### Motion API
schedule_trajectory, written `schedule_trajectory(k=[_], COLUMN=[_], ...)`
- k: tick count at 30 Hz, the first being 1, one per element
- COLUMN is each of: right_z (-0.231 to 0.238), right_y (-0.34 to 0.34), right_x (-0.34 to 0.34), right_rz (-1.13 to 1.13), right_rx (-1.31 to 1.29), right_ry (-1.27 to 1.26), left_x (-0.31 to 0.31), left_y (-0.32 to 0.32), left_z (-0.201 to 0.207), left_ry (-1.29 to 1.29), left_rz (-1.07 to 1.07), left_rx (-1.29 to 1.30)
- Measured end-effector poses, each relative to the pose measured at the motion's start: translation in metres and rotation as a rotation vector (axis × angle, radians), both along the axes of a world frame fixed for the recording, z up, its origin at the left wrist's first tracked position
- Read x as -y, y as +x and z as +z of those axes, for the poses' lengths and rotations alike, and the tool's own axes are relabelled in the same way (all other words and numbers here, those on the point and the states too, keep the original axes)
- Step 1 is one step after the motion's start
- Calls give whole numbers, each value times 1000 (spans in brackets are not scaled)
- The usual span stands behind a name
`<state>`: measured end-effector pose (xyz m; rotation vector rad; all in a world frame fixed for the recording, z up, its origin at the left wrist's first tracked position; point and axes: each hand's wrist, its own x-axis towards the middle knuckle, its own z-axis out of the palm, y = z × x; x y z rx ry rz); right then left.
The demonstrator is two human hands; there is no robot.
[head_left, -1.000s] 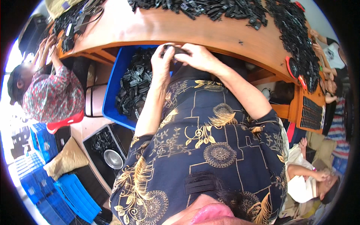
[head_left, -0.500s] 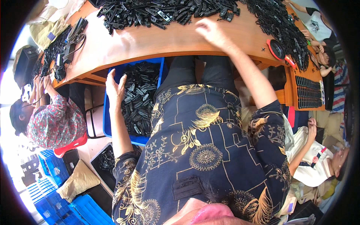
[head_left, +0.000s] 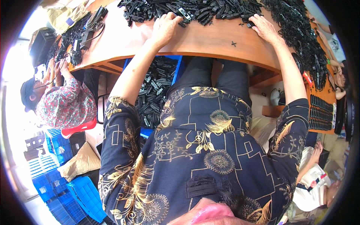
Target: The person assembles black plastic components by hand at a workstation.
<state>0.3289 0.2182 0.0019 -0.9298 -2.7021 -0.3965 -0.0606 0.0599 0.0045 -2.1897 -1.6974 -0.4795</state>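
A wide heap of small black plastic parts [head_left: 210, 11] lies along the far side of the wooden table. At the heap's near edge my left hand [head_left: 165, 29] is closed, its fingers bent, with a black plastic part showing at its fingertips. Farther right, my right hand [head_left: 265, 29] reaches over the table with its fingertips closed on another small black plastic part [head_left: 250, 24]. Much of each part is hidden by the fingers. A small black cross-shaped piece [head_left: 234, 44] lies on the wood between my hands, nearer to me.
A blue bin [head_left: 179, 69] full of black parts stands below the table edge at my left. More black parts [head_left: 296, 33] cover the table at the right, near racked black pieces [head_left: 321, 112]. A co-worker [head_left: 65, 99] sits at the left; others are at the right.
My left hand has come up from beside the bin to the heap on the table. My right hand has moved right along the heap's near edge. The view has shifted slightly.
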Motion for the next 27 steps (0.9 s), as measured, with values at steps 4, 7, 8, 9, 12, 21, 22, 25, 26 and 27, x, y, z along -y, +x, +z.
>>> schedule_trajectory(k=[4, 7, 8, 9, 12, 21, 22, 25, 26, 27], right_z=[3, -9, -14, -17, -16, 11, 10, 19, 21, 21], right_y=[-4, -1, 0, -4, -25, -139, -144, -150, -152, -155], right_x=[4, 15, 19, 25, 41, 155, 158, 171, 174, 176], right_rz=[-51, -57, -64, -47, -82, 143, 196, 219, 188, 187], right_rx=[10, -106, -101, -174, -296, -1080, -1136, -1162, -1138, -1134], right_ry=[-105, -96, -95, -71, -147, -1042, -1077, -1128, -1140, -1143], left_x=[-15, -14, -12, -9, 0, 43, 47, 58, 60, 61], left_y=[-8, -9, -7, -7, 6, 67, 71, 69, 68, 67], left_z=[-4, -2, -3, -2, -5, -16, -15, -17, -19, -22], left_ry=[40, -4, -52, 34, -133, -574, -584, -580, -573, -570], left_rz=[-38, -90, -93, -118, 16, -623, -626, -617, -606, -605], left_rx=[-174, -113, -84, -44, 638, 2113, 2138, 2178, 2188, 2193])
